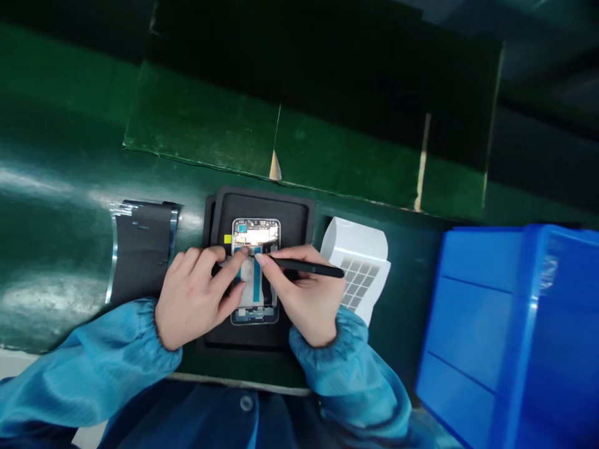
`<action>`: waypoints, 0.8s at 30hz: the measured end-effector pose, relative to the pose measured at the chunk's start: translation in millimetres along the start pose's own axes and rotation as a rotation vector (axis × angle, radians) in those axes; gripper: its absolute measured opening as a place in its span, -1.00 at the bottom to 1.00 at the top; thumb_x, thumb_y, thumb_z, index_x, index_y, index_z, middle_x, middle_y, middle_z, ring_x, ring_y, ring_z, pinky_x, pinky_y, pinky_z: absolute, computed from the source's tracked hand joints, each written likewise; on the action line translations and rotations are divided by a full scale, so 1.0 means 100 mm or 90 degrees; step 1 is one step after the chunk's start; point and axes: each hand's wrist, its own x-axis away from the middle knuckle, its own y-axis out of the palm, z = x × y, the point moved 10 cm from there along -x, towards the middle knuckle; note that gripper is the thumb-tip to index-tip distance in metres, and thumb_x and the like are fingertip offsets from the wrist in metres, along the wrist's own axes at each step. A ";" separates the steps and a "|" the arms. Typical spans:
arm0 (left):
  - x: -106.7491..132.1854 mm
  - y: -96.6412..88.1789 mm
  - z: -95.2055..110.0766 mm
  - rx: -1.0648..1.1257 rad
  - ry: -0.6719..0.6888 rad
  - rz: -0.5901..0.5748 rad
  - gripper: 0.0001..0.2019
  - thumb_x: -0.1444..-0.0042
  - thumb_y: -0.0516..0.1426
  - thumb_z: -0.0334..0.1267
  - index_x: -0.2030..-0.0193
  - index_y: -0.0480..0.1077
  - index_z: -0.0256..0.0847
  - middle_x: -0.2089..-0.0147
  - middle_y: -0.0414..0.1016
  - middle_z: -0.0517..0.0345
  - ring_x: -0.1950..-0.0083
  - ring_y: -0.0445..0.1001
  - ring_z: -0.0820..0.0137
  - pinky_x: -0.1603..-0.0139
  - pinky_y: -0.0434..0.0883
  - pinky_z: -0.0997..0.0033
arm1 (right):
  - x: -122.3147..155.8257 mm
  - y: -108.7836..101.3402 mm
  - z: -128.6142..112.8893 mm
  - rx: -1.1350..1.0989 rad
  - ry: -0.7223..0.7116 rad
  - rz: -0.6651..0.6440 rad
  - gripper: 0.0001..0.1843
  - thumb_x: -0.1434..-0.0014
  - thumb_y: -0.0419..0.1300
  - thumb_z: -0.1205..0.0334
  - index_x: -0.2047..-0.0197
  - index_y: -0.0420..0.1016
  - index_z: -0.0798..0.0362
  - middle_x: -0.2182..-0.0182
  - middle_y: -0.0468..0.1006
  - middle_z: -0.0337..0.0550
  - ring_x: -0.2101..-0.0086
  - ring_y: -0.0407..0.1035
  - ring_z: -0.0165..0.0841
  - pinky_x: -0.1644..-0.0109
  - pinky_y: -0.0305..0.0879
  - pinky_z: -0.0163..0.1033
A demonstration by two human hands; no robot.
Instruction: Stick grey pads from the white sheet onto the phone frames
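- While we look down over the green worktop (56, 187), the farthest thing to our left is a dark sheet (140, 249) with a shiny edge. It lies flat and apart from both hands.
- Our left hand (196, 299) rests on the black foam tray (266, 209). Its fingers are loosely curled and grip nothing, with the forefinger stretched out and pressing on the opened phone (256, 234).
- The opened phone lies in the tray's recess between our two hands, its board and blue-striped flat cable bare. We judge it light and stiff in the frame but fragile inside. It seems best taken by the long metal edges, never by the cable or board.
- Our right hand (311, 305) has its fingers closed in a pen grip on a thin black tool (313, 268). The tool's tip meets the phone just beside the left forefinger.
- Just right of the tray lies a white ribbed part (358, 249), partly behind the right hand.
- Well to the right sits a blue bin (505, 324); we cannot tell what it holds.
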 end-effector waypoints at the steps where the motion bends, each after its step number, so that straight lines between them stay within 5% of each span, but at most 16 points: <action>1: 0.00 0.01 0.01 -0.016 0.002 -0.010 -0.55 -0.29 0.14 -0.13 -0.28 0.40 -0.21 0.10 0.44 -0.06 0.21 0.30 0.20 0.27 0.19 0.22 | 0.00 0.01 0.00 0.000 0.001 -0.003 -0.86 -0.11 0.47 0.21 0.32 0.59 -0.01 0.45 0.60 -0.27 0.46 0.52 -0.35 0.46 0.45 -0.30; 15: -0.11 -0.02 0.14 -0.106 0.028 -0.049 -0.58 -0.28 0.10 -0.17 -0.23 0.41 -0.22 -0.09 0.45 -0.10 -0.02 0.34 0.06 0.08 0.28 0.08 | -0.05 -0.11 0.02 -0.079 -0.003 0.044 -0.84 -0.08 0.46 0.24 0.33 0.55 -0.01 0.45 0.60 -0.26 0.46 0.52 -0.35 0.46 0.47 -0.30; 24: -0.01 0.00 0.05 -0.057 0.047 -0.096 -0.51 -0.27 0.17 -0.05 -0.30 0.37 -0.08 -0.20 0.37 -0.16 -0.12 0.30 -0.01 -0.01 0.34 0.02 | -0.06 -0.07 0.14 -0.137 0.032 0.049 -0.79 -0.05 0.48 0.15 0.34 0.56 0.00 0.43 0.61 -0.24 0.45 0.53 -0.33 0.41 0.50 -0.25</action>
